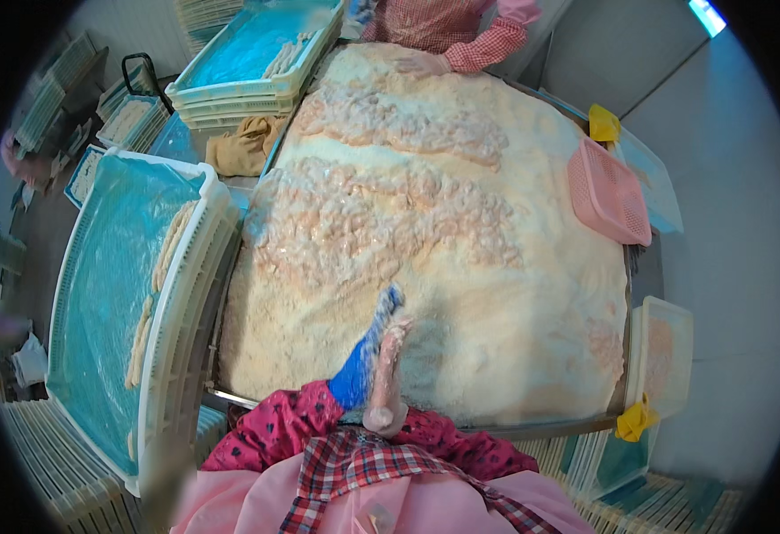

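My left hand (363, 362) wears a blue glove with pale powder caked on its fingers. It reaches over the near part of a table heaped with cream-coloured coating powder (461, 311). Its fingers point away from me and lie close together along a pinkish, dusted strip of what looks like raw meat (390, 360). The strip's rounded lower end is close to my right cuff. I cannot make out my right hand's fingers beside or behind it. Farther up the powder lie two wide bands of wet, pinkish pieces (381, 218), partly dusted.
Stacked white trays lined with blue film stand left; the nearer tray (109, 267) carries coated strips along one side. A brown cloth (246, 147) lies between the stacks. At right are a pink basket (617, 200), a pale tub (666, 343) and yellow cloths. A co-worker's hand (424, 65) rests at the far edge.
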Demonstrator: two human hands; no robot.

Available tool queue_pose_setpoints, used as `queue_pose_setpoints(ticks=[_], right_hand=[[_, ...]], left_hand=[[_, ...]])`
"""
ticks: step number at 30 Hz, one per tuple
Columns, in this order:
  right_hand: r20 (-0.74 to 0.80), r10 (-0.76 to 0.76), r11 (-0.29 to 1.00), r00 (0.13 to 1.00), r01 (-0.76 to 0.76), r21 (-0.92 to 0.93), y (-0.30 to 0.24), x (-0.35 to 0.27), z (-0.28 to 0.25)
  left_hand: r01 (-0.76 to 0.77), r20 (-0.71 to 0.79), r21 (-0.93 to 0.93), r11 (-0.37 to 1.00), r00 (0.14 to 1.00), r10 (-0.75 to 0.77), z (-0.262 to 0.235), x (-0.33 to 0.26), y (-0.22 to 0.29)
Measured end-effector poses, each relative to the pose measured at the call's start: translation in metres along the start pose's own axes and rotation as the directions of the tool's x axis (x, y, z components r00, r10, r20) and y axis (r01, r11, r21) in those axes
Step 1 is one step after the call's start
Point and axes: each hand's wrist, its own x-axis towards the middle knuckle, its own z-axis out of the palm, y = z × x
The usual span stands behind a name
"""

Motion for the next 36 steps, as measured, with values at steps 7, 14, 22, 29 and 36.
queue_pose_setpoints(ticks=[7,14,22,29,36], right_hand=[[0.34,0.183,0.967,0.922,-0.108,-0.229,0.053,0.032,-0.026],[0.473,0.135,0.674,0.871,0.269,-0.688,0.227,0.094,-0.139],[0.594,0.195,0.616,0.781,0.374,-0.693,0.164,0.143,-0.156],[0.658,0.192,0.597,0.728,0.445,-0.668,0.178,0.145,-0.142],[0.477,0.212,0.671,0.853,0.228,-0.706,0.186,0.142,-0.158]], left_hand=[[0.284,-0.33,-0.734,0.617,0.645,-0.689,-0.036,-0.007,-0.009],[0.035,-0.211,-0.93,0.365,0.763,-0.611,-0.089,-0.05,0.064],[0.426,-0.797,0.201,0.882,0.595,-0.106,-0.233,-0.128,0.267],[0.731,-0.75,-0.174,0.66,0.335,-0.57,-0.28,-0.222,0.291],[0.793,-0.81,0.218,0.569,0.472,-0.347,-0.273,-0.236,0.296]])
